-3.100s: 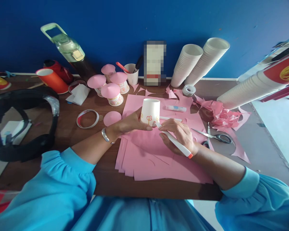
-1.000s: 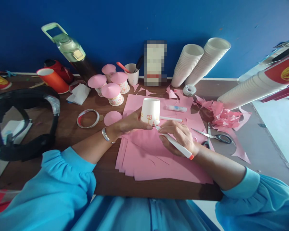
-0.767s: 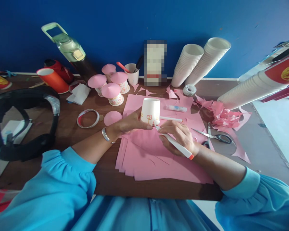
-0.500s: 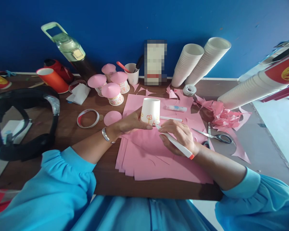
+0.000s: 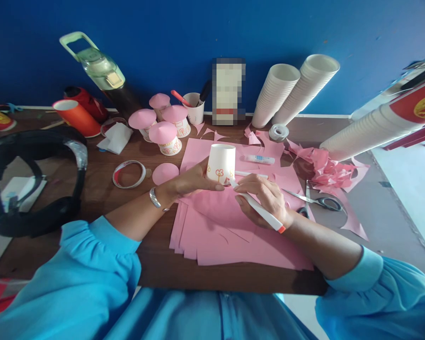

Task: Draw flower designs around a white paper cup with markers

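Observation:
A white paper cup (image 5: 222, 159) with small orange and red flowers drawn near its lower rim is held upside down by my left hand (image 5: 198, 179), the thumb along its bottom edge. My right hand (image 5: 265, 198) is closed around a white marker (image 5: 263, 212) with an orange end; its tip meets the cup near the red drawing. Both hands are above a stack of pink paper sheets (image 5: 212, 241). Behind the cup lie a white pen or cap (image 5: 251, 174) and a glue stick (image 5: 258, 159).
Pink-roofed cups (image 5: 162, 133) stand at the back left, near a tape roll (image 5: 129, 174) and a bottle (image 5: 102, 71). Stacked white cups (image 5: 276, 94) stand behind. Scissors (image 5: 327, 203) and pink scraps (image 5: 332, 170) lie at the right; a black headset (image 5: 35, 226) is at the left.
The marker tip and my right fingers have shifted very slightly up and to the right along the cup's lower edge. The cup and my left hand have stayed in place.

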The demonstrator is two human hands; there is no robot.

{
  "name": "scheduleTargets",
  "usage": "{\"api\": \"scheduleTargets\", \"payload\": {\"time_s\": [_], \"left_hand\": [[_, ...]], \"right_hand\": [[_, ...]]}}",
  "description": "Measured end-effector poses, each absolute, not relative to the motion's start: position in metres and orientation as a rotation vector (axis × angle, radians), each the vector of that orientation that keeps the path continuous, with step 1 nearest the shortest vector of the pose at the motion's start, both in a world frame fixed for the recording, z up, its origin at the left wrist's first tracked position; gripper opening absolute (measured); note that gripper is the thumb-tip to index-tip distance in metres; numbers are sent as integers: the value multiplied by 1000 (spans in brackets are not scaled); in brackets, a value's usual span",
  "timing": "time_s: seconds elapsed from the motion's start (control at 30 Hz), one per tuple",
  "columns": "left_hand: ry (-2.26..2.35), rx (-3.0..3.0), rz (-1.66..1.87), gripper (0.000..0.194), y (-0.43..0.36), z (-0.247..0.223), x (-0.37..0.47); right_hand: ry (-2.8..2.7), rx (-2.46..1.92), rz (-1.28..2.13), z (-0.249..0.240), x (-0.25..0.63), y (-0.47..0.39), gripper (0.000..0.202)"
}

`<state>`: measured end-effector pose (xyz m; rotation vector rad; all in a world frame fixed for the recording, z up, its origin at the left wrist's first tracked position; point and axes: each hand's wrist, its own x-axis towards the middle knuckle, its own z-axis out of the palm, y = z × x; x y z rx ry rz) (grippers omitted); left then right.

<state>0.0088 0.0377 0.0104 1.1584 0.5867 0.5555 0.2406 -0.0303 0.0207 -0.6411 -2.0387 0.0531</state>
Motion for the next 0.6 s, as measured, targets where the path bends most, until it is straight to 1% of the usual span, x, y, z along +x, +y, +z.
{"api": "scheduleTargets", "payload": {"time_s": [0.13,0.37,0.6], "left_hand": [[584,1150,567,76,37,12,9],[599,1131,547,78,38,11,9],[570,1149,550,76,39,8,9]], "right_hand": [[-2037,-643,45,22,240,-30,21],[-2023,-618,61,22,240,-30,23],[-2038,-616,67,23,240,-30,25]]}}
